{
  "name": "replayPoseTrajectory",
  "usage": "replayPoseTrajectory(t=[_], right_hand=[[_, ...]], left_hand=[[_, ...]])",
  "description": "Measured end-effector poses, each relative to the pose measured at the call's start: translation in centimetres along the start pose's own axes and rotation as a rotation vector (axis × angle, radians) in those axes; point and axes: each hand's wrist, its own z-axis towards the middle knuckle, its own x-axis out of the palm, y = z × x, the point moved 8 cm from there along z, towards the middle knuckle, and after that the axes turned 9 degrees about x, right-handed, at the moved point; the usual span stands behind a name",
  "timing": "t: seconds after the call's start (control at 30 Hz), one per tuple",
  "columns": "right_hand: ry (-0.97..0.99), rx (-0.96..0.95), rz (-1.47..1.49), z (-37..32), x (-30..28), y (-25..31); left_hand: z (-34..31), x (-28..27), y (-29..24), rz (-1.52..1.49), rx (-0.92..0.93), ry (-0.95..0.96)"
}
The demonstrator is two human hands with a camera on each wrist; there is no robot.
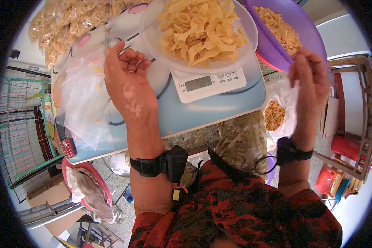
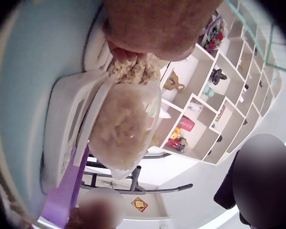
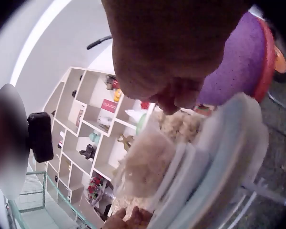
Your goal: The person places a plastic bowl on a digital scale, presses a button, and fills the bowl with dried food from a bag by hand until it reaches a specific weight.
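Observation:
A translucent bowl (image 1: 252,37) of yellowish dried strips (image 1: 202,31) sits on a white scale (image 1: 231,84) with a lit display. Left of it my left hand (image 1: 132,89) hovers palm up, fingers loosely bent and holding nothing visible, beside clear zip bags (image 1: 84,107) lying flat. My right hand (image 1: 312,80), blurred, is at the near edge of a purple basin (image 1: 318,37) that holds more pieces (image 1: 277,29); its fingers are bent, with nothing seen in them. The right wrist view shows the right hand (image 3: 167,62) from its wrist side, fingertips in shadow.
Filled clear bags (image 1: 76,25) lie at the table's back left. A red phone (image 1: 68,146) rests at the near left corner. Below the table's right edge is an open bag of darker pieces (image 1: 275,115). A pink basin (image 1: 107,192) stands on the floor at left.

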Motion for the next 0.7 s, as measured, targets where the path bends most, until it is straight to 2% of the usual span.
replayPoseTrajectory(t=[0.1, 0.2, 0.4, 0.47, 0.5, 0.6, 0.7], right_hand=[[-0.055, 0.015, -0.375, 3.7, -3.6, 1.5], [0.038, -0.012, -0.634, 7.6, -5.0, 0.5], [0.525, 0.233, -1.053, 12.7, -6.0, -9.1], [0.683, 0.407, -1.163, 12.7, -5.6, -10.7], [0.763, 0.495, -1.215, 12.4, -5.3, -11.3], [0.992, 0.558, -1.256, 12.3, -4.4, -14.3], [0.937, 0.494, -1.124, 12.2, -3.4, -15.0]], left_hand=[[0.0, -0.1, 0.0, -0.006, -0.006, 0.002], [0.0, -0.1, -0.1, -0.006, -0.015, -0.006], [0.1, -0.2, 0.1, -0.013, -0.02, -0.002], [0.2, -0.1, 0.2, -0.021, -0.015, -0.012], [0.2, 0.0, 0.2, -0.021, -0.014, -0.016], [0.2, 0.0, 0.2, -0.017, -0.006, -0.02], [0.2, 0.0, 0.1, -0.009, 0.002, -0.016]])
